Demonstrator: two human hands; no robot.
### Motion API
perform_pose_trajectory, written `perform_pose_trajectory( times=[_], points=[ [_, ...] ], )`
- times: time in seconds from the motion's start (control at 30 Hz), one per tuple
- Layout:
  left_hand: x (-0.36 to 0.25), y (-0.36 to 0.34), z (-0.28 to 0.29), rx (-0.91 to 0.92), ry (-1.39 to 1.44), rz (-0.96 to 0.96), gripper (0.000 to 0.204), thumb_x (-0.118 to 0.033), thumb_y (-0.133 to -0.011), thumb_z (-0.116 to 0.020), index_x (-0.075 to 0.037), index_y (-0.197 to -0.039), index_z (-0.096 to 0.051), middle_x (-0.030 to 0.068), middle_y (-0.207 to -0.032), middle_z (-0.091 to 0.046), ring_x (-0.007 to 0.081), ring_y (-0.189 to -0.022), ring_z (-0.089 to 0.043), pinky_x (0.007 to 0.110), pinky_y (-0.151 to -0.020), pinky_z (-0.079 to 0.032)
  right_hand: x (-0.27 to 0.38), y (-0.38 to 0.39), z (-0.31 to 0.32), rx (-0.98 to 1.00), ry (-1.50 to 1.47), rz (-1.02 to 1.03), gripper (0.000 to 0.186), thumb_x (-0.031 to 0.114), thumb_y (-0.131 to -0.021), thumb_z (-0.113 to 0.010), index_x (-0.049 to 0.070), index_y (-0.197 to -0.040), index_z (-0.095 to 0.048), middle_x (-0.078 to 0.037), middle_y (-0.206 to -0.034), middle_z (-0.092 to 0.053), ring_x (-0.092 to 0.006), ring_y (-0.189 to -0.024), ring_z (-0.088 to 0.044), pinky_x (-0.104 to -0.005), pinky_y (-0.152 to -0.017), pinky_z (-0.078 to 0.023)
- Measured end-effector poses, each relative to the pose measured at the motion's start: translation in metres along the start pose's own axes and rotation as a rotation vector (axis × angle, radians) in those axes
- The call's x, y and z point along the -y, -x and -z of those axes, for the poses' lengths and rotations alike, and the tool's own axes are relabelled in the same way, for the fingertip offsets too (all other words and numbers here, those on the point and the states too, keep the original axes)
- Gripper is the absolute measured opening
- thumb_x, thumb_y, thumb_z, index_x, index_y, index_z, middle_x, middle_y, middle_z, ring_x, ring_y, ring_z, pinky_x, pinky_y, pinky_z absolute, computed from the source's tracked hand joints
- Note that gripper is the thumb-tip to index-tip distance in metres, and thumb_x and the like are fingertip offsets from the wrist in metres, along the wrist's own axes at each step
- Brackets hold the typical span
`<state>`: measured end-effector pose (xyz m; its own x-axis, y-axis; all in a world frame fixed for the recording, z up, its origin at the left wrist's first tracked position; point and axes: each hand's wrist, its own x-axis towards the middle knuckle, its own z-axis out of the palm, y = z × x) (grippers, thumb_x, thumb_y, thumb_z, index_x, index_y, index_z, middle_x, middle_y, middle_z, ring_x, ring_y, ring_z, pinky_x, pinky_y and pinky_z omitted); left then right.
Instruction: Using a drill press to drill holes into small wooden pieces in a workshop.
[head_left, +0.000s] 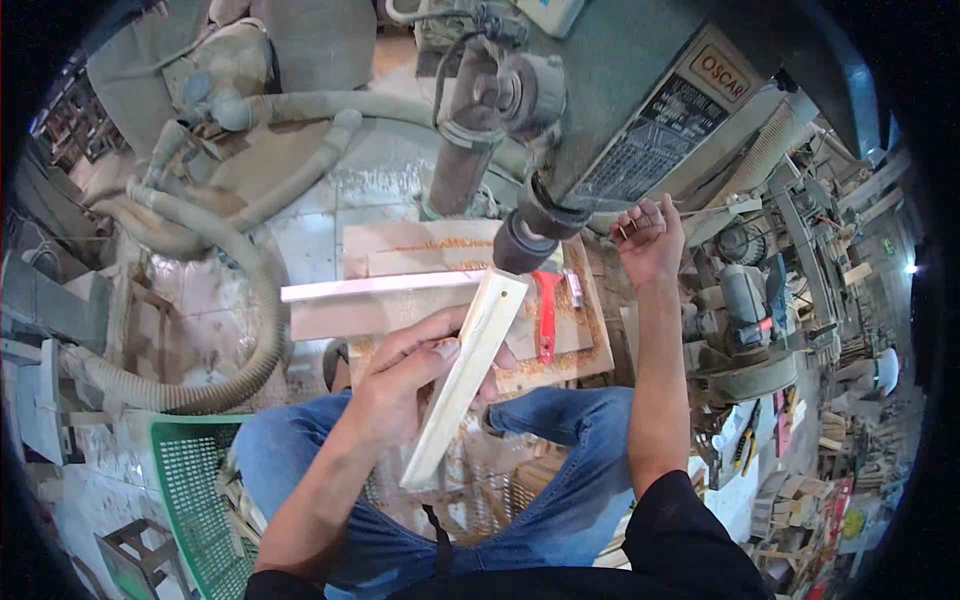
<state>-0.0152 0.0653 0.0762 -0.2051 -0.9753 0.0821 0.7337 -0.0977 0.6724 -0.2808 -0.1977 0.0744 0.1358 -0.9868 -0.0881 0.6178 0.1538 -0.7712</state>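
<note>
My left hand point(405, 375) is closed on a pale wooden strip point(462, 375), which slants up and away from me. A small round hole shows near the strip's far end, close under the dark drill chuck point(525, 240). My right hand point(650, 240) is raised to the right of the chuck, beside the green drill press point(650, 100). Its fingers are curled, and what they hold, if anything, cannot be made out. Beneath the chuck lies a wooden work board point(590, 375) strewn with shavings. It carries a white-topped strip point(380, 286) and a red tool or clamp point(547, 315).
A green plastic basket point(200, 510) with wood pieces stands by my left leg. Thick ribbed hoses point(265, 330) curl over the floor at left. Several machines point(745, 300) and stacked wood pieces point(790, 510) crowd the right side.
</note>
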Motion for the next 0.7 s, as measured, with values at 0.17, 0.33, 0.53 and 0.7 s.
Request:
perform_pose_trajectory(
  times=[0.17, 0.33, 0.53, 0.7],
  points=[
    [-0.003, 0.0, -0.002, 0.03, 0.099, -0.041, 0.049, -0.013, -0.096, -0.039, 0.003, -0.142, -0.035, 0.0205, -0.106, -0.06, 0.0218, -0.082, -0.063, 0.031, -0.068, -0.052, -0.001, 0.003, 0.002, -0.001, 0.017, -0.018, 0.037, 0.041, -0.093, -0.056, 0.005, -0.091, -0.065, -0.004, -0.069, -0.059, -0.0186, -0.067, -0.055, -0.0322, -0.072, -0.048],
    [-0.001, -0.006, -0.008, -0.062, 0.051, -0.11, 0.059, -0.022, -0.092, -0.047, -0.001, -0.145, -0.029, 0.0199, -0.098, -0.06, 0.0225, -0.071, -0.061, 0.034, -0.062, -0.051, 0.003, -0.005, 0.011, -0.003, 0.052, 0.002, 0.035, 0.041, -0.093, -0.055, 0.008, -0.088, -0.064, -0.002, -0.07, -0.058, -0.0181, -0.067, -0.055, -0.0328, -0.069, -0.048],
    [-0.014, 0.005, 0.007, -0.101, 0.123, -0.108, 0.055, -0.017, -0.089, -0.051, 0.002, -0.139, -0.038, 0.0165, -0.098, -0.061, 0.0219, -0.076, -0.06, 0.033, -0.067, -0.049, -0.01, -0.011, -0.015, -0.036, 0.022, -0.031, 0.03, 0.039, -0.093, -0.055, 0.01, -0.086, -0.06, -0.002, -0.07, -0.056, -0.0186, -0.066, -0.054, -0.0322, -0.066, -0.046],
    [-0.051, 0.008, 0.016, -0.235, -0.56, -0.423, 0.043, -0.015, -0.084, -0.062, 0.005, -0.123, -0.057, 0.0087, -0.106, -0.063, 0.0136, -0.089, -0.058, 0.027, -0.079, -0.047, -0.002, -0.029, 0.015, -0.027, 0.021, 0.037, 0.027, 0.037, -0.091, -0.058, 0.01, -0.095, -0.057, -0.002, -0.07, -0.054, -0.0184, -0.066, -0.054, -0.0318, -0.065, -0.043]
  ],
)
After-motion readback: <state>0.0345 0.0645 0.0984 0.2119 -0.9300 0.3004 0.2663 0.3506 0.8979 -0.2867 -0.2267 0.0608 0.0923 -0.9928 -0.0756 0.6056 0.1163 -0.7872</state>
